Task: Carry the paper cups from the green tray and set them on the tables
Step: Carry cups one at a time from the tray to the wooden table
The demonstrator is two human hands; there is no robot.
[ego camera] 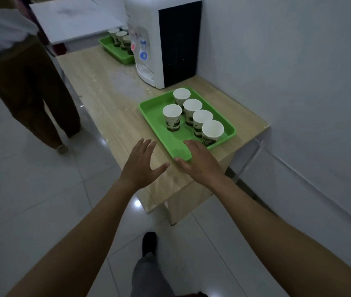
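Head view: a green tray (154, 124) lies on a wooden table (106, 103), near its right end and just in front of a white water dispenser (149, 39). It holds 5 paper cups (172, 116), all upright. 4 stand in a row along the tray's right side and 1 stands alone to their left. The insides look white, and whether they hold liquid cannot be told. The tray's left and near parts are bare.

The left hand (142, 166) hovers over the table just left of the tray, fingers straight and spread wide, holding nothing. The right hand (198, 161) is over the tray's near corner, fingers straight and close together, empty too. Whether it touches the rim cannot be told.

Beyond the dispenser a second green tray (114, 51) holds more cups (121, 38), at least 3 visible, the rest hidden. Another person (24, 82) stands at the left.
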